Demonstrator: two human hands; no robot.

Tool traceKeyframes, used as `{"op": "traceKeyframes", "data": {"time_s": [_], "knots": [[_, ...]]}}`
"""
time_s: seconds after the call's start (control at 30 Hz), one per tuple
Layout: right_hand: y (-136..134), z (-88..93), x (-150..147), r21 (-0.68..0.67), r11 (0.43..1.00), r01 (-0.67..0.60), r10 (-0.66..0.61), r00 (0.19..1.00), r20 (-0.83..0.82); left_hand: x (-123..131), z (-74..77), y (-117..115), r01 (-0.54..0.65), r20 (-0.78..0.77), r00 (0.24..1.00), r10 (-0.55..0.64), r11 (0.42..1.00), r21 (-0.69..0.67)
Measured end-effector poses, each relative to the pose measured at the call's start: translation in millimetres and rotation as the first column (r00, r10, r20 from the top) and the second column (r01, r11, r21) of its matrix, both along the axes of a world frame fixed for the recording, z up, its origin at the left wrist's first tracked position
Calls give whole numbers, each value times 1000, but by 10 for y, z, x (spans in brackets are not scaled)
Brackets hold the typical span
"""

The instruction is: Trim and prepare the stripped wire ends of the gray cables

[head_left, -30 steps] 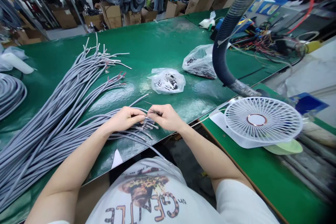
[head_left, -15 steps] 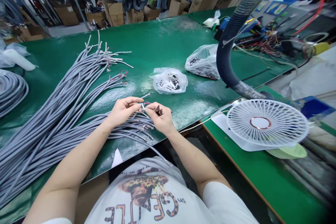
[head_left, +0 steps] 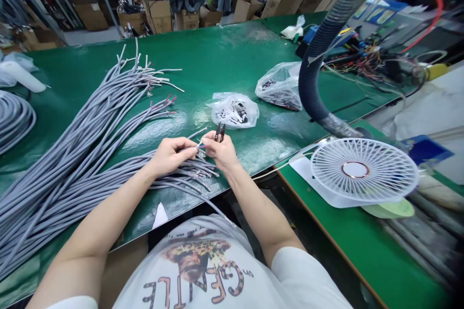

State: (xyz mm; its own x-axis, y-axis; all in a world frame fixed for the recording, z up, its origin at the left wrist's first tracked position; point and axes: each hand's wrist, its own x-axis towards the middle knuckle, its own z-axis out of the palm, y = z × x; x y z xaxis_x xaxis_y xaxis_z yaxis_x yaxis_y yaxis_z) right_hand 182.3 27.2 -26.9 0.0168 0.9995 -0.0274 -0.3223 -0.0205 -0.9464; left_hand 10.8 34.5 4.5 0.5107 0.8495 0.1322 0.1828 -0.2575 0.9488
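Note:
My left hand [head_left: 173, 155] is closed in a pinch on the stripped end of a grey cable, where thin coloured wires [head_left: 202, 146] show. Close beside it, my right hand [head_left: 223, 153] pinches at the same wires with its fingertips. Dark thread snips [head_left: 220, 132] are tucked in the right hand, blades pointing up and away from me. Below both hands lies a bundle of grey cables [head_left: 119, 181] with stripped ends. How the fingers grip the single wires is too small to make out.
A clear bag of small black and white parts [head_left: 235, 111] lies beyond my hands, with a second bag [head_left: 280, 86] farther right. A flexible duct [head_left: 312, 72] curves down beside a white fan [head_left: 364, 170]. More grey cables [head_left: 97, 111] spread left across the green table [head_left: 217, 58].
My right hand has turned and shifted slightly up, so the snips' blades now point upward instead of sitting low in the palm. My left hand has hardly moved.

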Motion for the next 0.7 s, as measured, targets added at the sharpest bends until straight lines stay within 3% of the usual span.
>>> {"op": "traceKeyframes", "data": {"time_s": [0.1,0.23,0.43,0.53,0.7], "knots": [[-89,-64,-13,60,994,87,-86,996,-14,5,-38,48,-62,118,991,66,997,-42],[-205,-42,44,161,975,151,-163,985,61,-12,-53,66,45,142,989,-44,999,0],[-152,136,119,154,988,-34,18,995,102,-31,22,0,95,93,992,-87,992,-85],[-121,240,139,175,981,-87,52,979,197,-33,42,-13,103,32,995,-99,986,-133],[-131,326,88,226,958,-177,93,936,339,-35,33,2,225,24,973,-228,933,-282]]}}
